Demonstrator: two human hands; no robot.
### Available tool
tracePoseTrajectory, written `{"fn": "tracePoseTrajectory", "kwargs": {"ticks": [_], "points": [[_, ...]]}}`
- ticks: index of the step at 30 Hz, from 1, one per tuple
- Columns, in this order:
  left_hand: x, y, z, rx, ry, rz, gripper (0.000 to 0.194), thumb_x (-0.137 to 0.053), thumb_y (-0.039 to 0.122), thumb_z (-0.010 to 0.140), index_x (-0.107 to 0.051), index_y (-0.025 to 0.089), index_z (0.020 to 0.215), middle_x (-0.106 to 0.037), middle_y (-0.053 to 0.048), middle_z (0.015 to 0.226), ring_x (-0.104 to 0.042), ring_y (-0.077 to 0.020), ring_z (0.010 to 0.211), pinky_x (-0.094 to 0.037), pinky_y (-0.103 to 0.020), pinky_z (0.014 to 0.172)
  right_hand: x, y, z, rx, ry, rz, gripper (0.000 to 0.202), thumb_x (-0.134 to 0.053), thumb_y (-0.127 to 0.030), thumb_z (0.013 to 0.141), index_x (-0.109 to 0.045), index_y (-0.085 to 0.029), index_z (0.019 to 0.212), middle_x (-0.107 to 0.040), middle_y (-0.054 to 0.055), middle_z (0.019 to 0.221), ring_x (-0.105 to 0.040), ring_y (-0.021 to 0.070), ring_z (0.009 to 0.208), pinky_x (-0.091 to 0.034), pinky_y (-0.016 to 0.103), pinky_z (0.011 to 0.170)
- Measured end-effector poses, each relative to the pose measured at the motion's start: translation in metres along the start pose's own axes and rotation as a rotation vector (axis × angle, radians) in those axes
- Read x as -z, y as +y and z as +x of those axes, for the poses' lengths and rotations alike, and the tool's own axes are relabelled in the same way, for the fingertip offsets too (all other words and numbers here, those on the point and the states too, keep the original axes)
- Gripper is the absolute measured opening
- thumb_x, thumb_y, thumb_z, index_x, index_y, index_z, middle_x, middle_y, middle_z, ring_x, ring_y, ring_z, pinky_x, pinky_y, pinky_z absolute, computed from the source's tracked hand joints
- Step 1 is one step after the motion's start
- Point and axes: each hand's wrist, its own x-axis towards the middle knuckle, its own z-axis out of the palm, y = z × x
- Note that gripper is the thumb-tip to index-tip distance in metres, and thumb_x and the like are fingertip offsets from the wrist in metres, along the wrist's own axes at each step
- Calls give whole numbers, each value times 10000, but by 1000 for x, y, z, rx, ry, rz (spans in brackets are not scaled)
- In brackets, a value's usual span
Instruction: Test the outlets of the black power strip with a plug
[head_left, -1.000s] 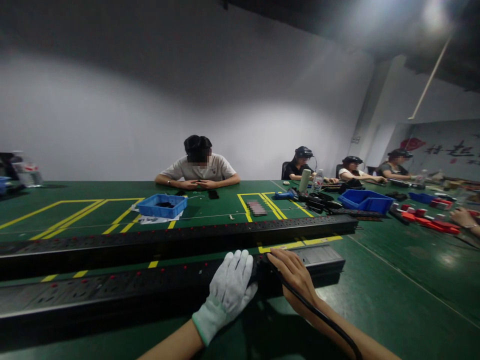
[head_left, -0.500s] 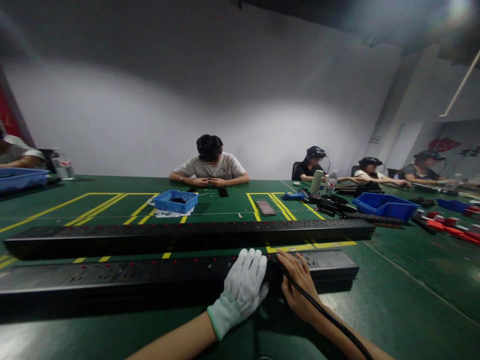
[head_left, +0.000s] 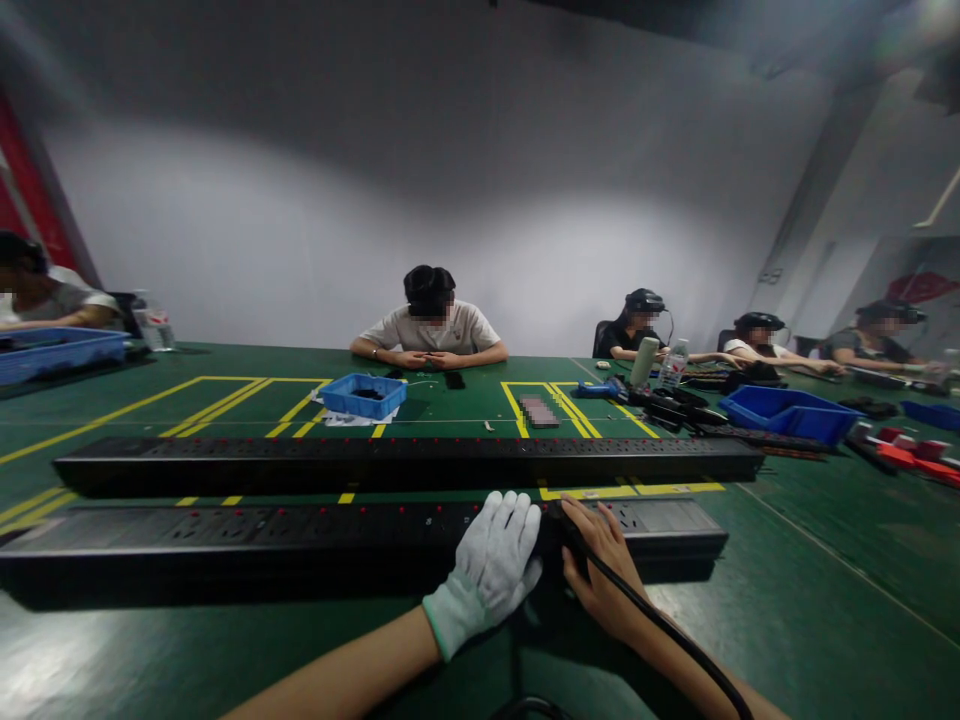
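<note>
A long black power strip (head_left: 330, 530) with sockets and small red dots lies across the table in front of me. My left hand (head_left: 496, 560), in a white glove with a green cuff, rests over its top with fingers stretched out and thumb on the near side. Just right of it, my bare right hand (head_left: 604, 560) is closed around a black plug (head_left: 556, 522) at the strip's top. Fingers and plug body hide whether its pins are in a socket. From the plug, a thick black cable (head_left: 649, 608) runs back along my right forearm.
A second power strip (head_left: 405, 465) lies parallel behind the first. Farther back are a small blue bin (head_left: 365, 398), a phone (head_left: 538, 411) and a blue-handled tool (head_left: 596, 389). A larger blue bin (head_left: 787, 412) stands right. A person (head_left: 431, 325) sits opposite; others sit along both sides.
The view has turned slightly left, so the scene sits farther right in the frame. Both hands keep their places on the strip and plug.
</note>
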Motion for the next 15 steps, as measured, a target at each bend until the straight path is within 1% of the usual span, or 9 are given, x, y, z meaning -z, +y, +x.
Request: {"fn": "tracePoseTrajectory", "kwargs": {"ticks": [6,9,11,15], "points": [[2,0,1,1,1,8,535,-478,358,920,-453,93,1384,-549,-166,1348,-492,-321,1267,-370,-505,1078,5,4,4,11,-7,3,477,-466,-185,910,-378,-200,1379,-601,113,1297,-571,248,1196,-286,524,1105],[1,0,1,-9,7,10,535,-484,351,915,-454,93,1383,-547,-164,1352,-485,-318,1273,-374,-496,1077,8,2,5,-1,-4,-9,442,-470,-195,915,-406,-213,1352,-618,103,1274,-580,251,1179,-286,529,1101],[1,-1,1,-18,13,13,537,-492,339,908,-453,91,1383,-550,-167,1347,-482,-320,1275,-376,-500,1074,8,-3,5,-15,-8,-17,457,-476,-198,913,-396,-213,1363,-616,104,1277,-577,257,1182,-293,533,1097],[1,0,2,-21,26,23,535,-502,326,900,-460,82,1374,-558,-175,1332,-486,-329,1267,-382,-508,1065,5,-12,1,-65,13,-16,534,-485,-221,915,-326,-194,1424,-589,118,1312,-565,262,1198,-337,517,1086]]}}
